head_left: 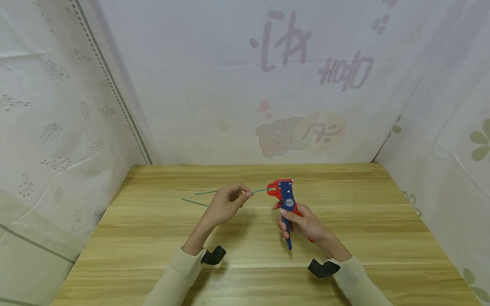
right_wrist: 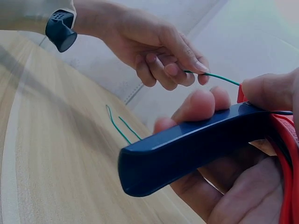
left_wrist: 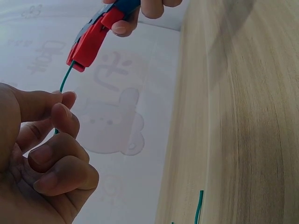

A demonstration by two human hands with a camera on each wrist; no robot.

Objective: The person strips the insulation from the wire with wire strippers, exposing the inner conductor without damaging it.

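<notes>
- Nearest the person, the right hand (head_left: 306, 225) is wrapped around the blue and red handles of the wire stripper (head_left: 285, 204), fingers curled over the blue grip; the tool stands upright above the worktop (head_left: 153, 238), its red head at 12 o'clock from that hand.
- At 9 o'clock from the stripper's head, the left hand (head_left: 226, 204) pinches the green wire (head_left: 258, 191) between thumb and fingertips.
- The stretch of wire between the two hands runs along the 3–9 o'clock line, and its right end sits in the stripper's red mouth, as the left wrist view shows.
- Both hands are about equally close to that meeting point; the left hand sets the wire's line, the right hand the tool's.
- Farther out, the wire's loose lengths trail from the left hand towards 9 o'clock, low over the worktop.
</notes>
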